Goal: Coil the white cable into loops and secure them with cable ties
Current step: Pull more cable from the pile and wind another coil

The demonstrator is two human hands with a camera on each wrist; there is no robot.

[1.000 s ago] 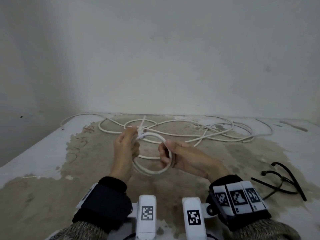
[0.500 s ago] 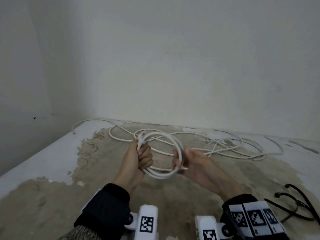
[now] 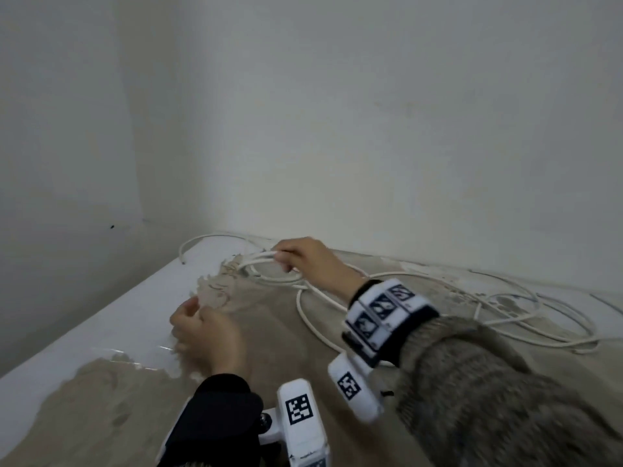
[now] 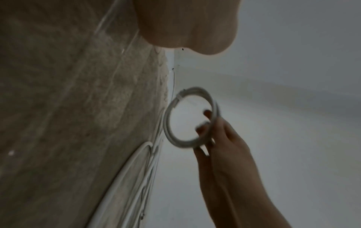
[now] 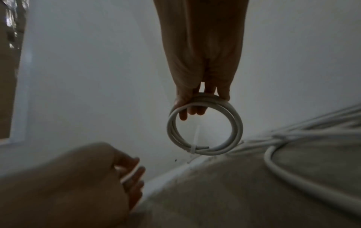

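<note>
The white cable is wound into a small coil bound by a white cable tie. My right hand reaches to the far left of the table and grips the coil's rim with curled fingers, holding it just above the surface. My left hand hovers low and nearer, apart from the coil, with its fingers curled. The right wrist view shows a thin pale strip across those fingers, but I cannot tell what it is. More loose white cable lies on the table.
The table has a worn brown top with a white strip along its left edge. Walls close it in at the back and left. Loose cable loops spread across the back right, behind my right forearm.
My left hand has let go of the coil and dropped toward the table's left. My right hand carried the coil to the far left corner. The view swung left.
</note>
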